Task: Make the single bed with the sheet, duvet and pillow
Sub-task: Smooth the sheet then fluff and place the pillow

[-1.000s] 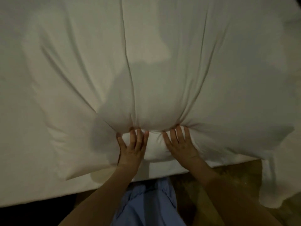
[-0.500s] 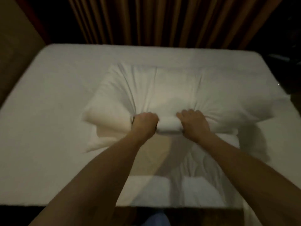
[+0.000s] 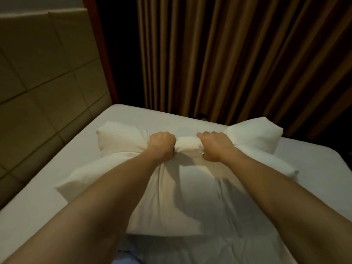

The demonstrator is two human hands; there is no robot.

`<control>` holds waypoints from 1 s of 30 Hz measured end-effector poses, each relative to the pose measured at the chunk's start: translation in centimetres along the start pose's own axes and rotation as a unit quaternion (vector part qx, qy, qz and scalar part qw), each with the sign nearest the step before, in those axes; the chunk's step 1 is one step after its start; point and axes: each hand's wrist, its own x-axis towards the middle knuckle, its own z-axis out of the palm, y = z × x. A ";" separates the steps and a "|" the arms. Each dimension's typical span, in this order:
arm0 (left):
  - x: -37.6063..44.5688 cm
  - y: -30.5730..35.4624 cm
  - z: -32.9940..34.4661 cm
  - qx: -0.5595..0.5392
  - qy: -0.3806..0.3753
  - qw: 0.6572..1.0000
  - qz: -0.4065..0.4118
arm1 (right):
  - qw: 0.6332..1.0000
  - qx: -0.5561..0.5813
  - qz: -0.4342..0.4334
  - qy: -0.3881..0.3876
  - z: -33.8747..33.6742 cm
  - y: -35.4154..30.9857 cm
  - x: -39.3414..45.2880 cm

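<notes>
White pillow [image 3: 182, 180], lifted off the sheeted bed [image 3: 57, 202] since a moment ago, is bunched at its far edge in the clenched left hand [image 3: 162, 145] and right hand [image 3: 214, 144], apparently being carried toward the padded headboard [image 3: 47, 77].

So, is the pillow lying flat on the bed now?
No, both hands, left and right, grip the pillow by a bunched edge and hold it up over the bed.
</notes>
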 end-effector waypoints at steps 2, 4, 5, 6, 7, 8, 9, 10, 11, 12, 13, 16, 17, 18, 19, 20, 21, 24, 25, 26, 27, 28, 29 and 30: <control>2.0 -1.4 0.2 -0.022 -0.008 1.000 0.006 | 1.000 -0.002 -0.001 -0.013 -0.3 0.1 2.5; 5.2 -3.2 -0.3 -0.039 -0.011 0.999 0.017 | 1.000 -0.006 0.007 -0.029 -1.2 0.8 6.2; 7.1 -4.3 -0.7 -0.045 -0.013 0.999 0.020 | 0.999 -0.010 0.009 -0.041 -1.7 1.2 8.3; 8.9 -5.5 -1.1 -0.049 -0.018 0.998 0.024 | 0.998 -0.015 0.009 -0.053 -2.3 1.4 10.5; 10.5 -7.0 -1.5 -0.054 -0.018 0.998 0.028 | 0.998 -0.019 0.009 -0.062 -3.0 1.5 12.8; 12.1 -8.5 -2.0 -0.058 -0.015 0.998 0.031 | 0.997 -0.024 0.010 -0.066 -3.8 1.4 15.0; 13.5 -10.2 -2.4 -0.061 -0.007 0.998 0.032 | 0.998 -0.028 0.008 -0.064 -4.6 1.1 17.2; 14.7 -12.2 -2.8 -0.063 0.000 0.998 0.030 | 0.998 -0.030 0.004 -0.058 -5.5 0.6 19.4; 15.8 -14.3 -3.2 -0.067 0.007 0.997 0.026 | 0.998 -0.033 -0.005 -0.051 -6.5 -0.1 21.7; 16.9 -16.6 -3.7 -0.073 0.014 0.997 0.018 | 0.998 -0.037 -0.016 -0.039 -7.5 -0.9 24.0; 17.8 -19.0 -4.4 -0.079 0.022 0.997 0.006 | 0.998 -0.042 -0.027 -0.027 -8.7 -1.8 26.3; 18.9 -25.7 -6.0 -0.081 0.033 0.995 -0.038 | 0.996 -0.041 -0.076 0.017 -12.2 -5.2 32.6; 18.8 -27.5 -6.3 -0.077 0.036 0.995 -0.054 | 0.994 -0.038 -0.098 0.027 -12.8 -6.3 34.2; 18.7 -29.3 -6.6 -0.073 0.044 0.994 -0.073 | 0.991 -0.038 -0.118 0.041 -13.3 -7.4 36.1; 18.5 -31.0 -6.9 -0.068 0.053 0.992 -0.096 | 0.988 -0.043 -0.137 0.063 -14.0 -8.7 38.1; 18.2 -32.7 -7.2 -0.063 0.065 0.988 -0.122 | 0.983 -0.048 -0.154 0.091 -14.8 -10.1 40.1; 17.9 -34.4 -7.5 -0.061 0.077 0.983 -0.152 | 0.976 -0.051 -0.171 0.121 -15.7 -11.6 42.0; 16.2 -38.2 -7.1 -0.064 0.091 0.959 -0.260 | 0.953 -0.047 -0.240 0.179 -17.1 -16.5 46.5; 15.4 -38.7 -6.3 -0.071 0.085 0.949 -0.297 | 0.945 -0.041 -0.269 0.181 -16.9 -18.1 47.1; 14.8 -38.8 -5.0 -0.080 0.076 0.937 -0.331 | 0.936 -0.034 -0.298 0.183 -16.3 -19.4 47.6; 14.4 -38.5 -3.5 -0.088 0.062 0.926 -0.362 | 0.929 -0.034 -0.323 0.180 -15.2 -20.4 48.0; 14.4 -37.8 -1.8 -0.096 0.042 0.915 -0.390 | 0.921 -0.031 -0.347 0.175 -13.6 -21.2 48.3; 14.8 -36.8 0.3 -0.106 0.020 0.903 -0.416 | 0.913 -0.029 -0.370 0.170 -11.4 -21.7 48.7; 15.7 -35.7 2.8 -0.116 0.004 0.892 -0.436 | 0.905 -0.023 -0.385 0.178 -8.6 -21.9 49.4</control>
